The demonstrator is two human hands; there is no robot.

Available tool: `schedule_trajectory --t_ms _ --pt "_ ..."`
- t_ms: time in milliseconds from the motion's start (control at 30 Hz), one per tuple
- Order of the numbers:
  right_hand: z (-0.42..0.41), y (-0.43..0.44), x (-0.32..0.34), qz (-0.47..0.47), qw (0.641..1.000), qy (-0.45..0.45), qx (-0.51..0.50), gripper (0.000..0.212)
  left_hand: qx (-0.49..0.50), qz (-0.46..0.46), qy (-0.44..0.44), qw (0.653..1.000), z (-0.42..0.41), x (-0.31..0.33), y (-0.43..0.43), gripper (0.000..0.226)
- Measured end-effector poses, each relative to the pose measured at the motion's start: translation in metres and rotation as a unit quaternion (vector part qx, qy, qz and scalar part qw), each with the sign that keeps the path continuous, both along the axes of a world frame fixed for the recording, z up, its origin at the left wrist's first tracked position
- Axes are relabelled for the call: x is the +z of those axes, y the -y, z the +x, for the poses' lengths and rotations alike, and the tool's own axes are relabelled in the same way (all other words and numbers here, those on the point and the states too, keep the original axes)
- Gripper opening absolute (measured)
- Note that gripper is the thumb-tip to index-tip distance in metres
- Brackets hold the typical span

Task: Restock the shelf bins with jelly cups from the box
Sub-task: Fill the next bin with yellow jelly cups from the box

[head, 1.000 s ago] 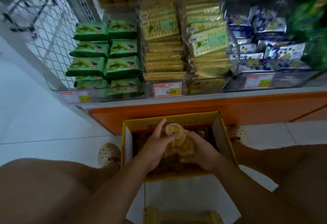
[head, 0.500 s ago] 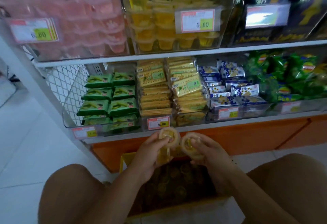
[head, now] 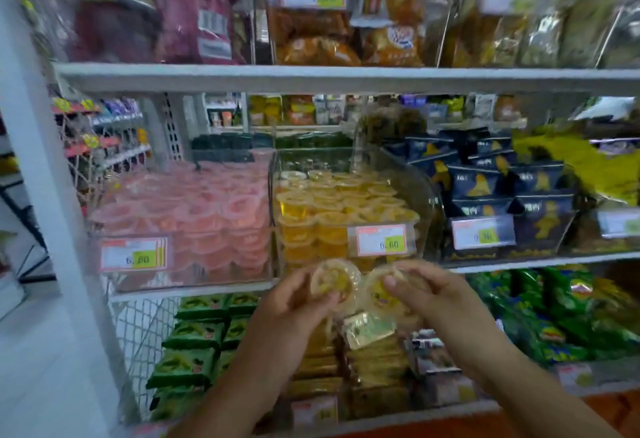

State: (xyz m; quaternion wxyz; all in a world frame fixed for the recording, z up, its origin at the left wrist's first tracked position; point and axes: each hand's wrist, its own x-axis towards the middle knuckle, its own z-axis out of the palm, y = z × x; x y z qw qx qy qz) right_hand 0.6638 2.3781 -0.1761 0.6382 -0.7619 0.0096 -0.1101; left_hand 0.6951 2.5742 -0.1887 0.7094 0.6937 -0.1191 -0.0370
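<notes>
My left hand point(head: 291, 302) grips a yellow jelly cup point(head: 334, 280), lid facing me, with more cups hanging below it. My right hand point(head: 429, 290) holds another yellow jelly cup point(head: 379, 294) beside it, thumb across the lid. Both hands are raised just below and in front of the clear shelf bin of yellow jelly cups point(head: 346, 205), which carries a price tag point(head: 381, 240). To its left stands a clear bin of pink jelly cups point(head: 194, 216). The box is out of view.
Dark blue snack bags point(head: 491, 181) fill the bin to the right. Green packets point(head: 194, 337), cracker packs point(head: 367, 368) and green bags point(head: 568, 313) sit on the shelf below. A white shelf post point(head: 48, 195) stands at left; bagged snacks point(head: 311, 22) are on the shelf above.
Both hands have risen from the box on the floor up to the level of the yellow jelly bin, carrying the cups. The view has tilted up and the box has dropped out of sight.
</notes>
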Motion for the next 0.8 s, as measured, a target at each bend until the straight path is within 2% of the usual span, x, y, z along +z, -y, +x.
schedule_trajectory --t_ms 133,233,300,400,500,600,700,800 --pt "0.034 0.003 0.061 -0.074 0.997 0.038 0.0 0.014 0.049 0.047 0.068 0.995 0.024 0.037 -0.018 0.03" --pt "0.078 0.007 0.091 -0.137 0.99 0.028 -0.013 0.015 0.087 0.05 0.07 0.992 0.042 0.046 -0.036 0.031" --pt "0.108 0.006 0.105 -0.189 0.982 0.009 -0.012 0.017 0.101 0.051 0.06 0.992 0.048 0.047 -0.047 0.029" --pt "0.147 -0.005 0.115 -0.249 0.965 -0.075 0.022 0.02 0.108 0.056 0.043 0.992 0.055 0.043 -0.059 0.029" --pt "0.176 -0.016 0.115 -0.249 0.954 -0.162 0.049 0.034 0.115 0.064 0.032 0.991 0.058 0.039 -0.063 0.026" --pt "0.189 -0.019 0.115 -0.282 0.936 -0.207 0.049 0.043 0.112 0.076 0.026 0.99 0.059 0.039 -0.064 0.025" --pt "0.19 -0.022 0.113 -0.283 0.935 -0.211 0.047 0.049 0.108 0.087 0.018 0.99 0.06 0.039 -0.062 0.026" --pt "0.183 -0.025 0.112 -0.275 0.941 -0.185 0.067 0.04 0.104 0.09 0.011 0.99 0.06 0.038 -0.059 0.029"
